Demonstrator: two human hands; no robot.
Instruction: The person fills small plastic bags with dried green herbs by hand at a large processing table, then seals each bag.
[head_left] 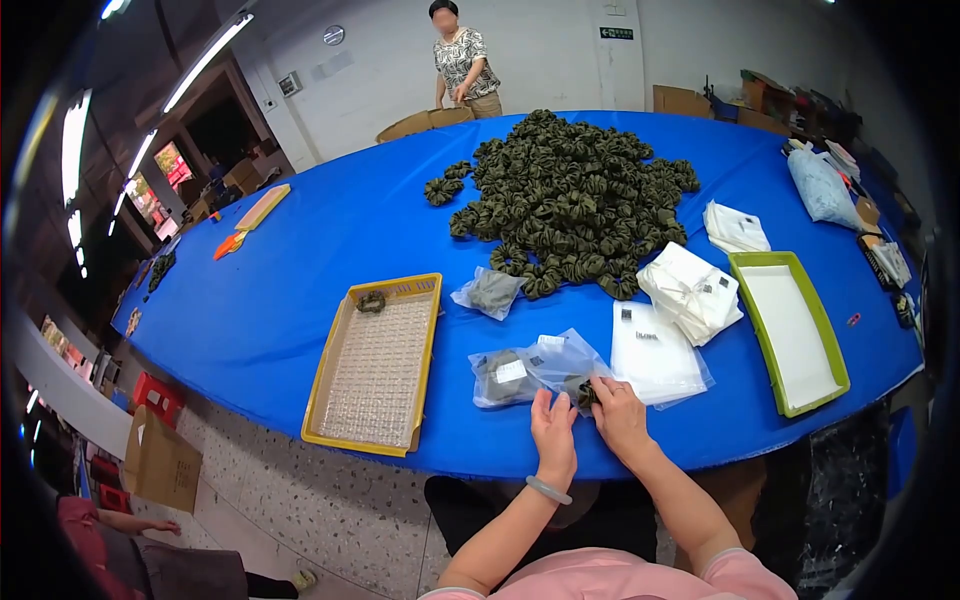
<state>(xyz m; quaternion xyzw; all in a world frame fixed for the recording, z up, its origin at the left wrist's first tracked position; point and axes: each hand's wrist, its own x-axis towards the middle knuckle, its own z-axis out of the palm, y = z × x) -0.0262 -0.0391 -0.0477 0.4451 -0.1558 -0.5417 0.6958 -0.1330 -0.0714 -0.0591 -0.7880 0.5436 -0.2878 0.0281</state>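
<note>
My right hand (620,415) grips a dark green scrunchie (585,393) at the near end of a clear plastic bag (572,355). Close by on the left is my left hand (553,432), palm turned up and fingers stretched out beside the scrunchie, with a grey bangle at the wrist. A bagged scrunchie with a white label (505,375) lies to the left, and another bagged one (490,292) is farther back. Flat white bags (655,350) lie right of my hands, with a tied white stack (690,290) behind them.
A large pile of dark green scrunchies (580,190) covers the table's back middle. A yellow tray (431,345) stands left, holding one scrunchie; a green tray (765,345) stands right. One person (465,65) stands behind the blue table (270,300); another person (110,550) is at lower left.
</note>
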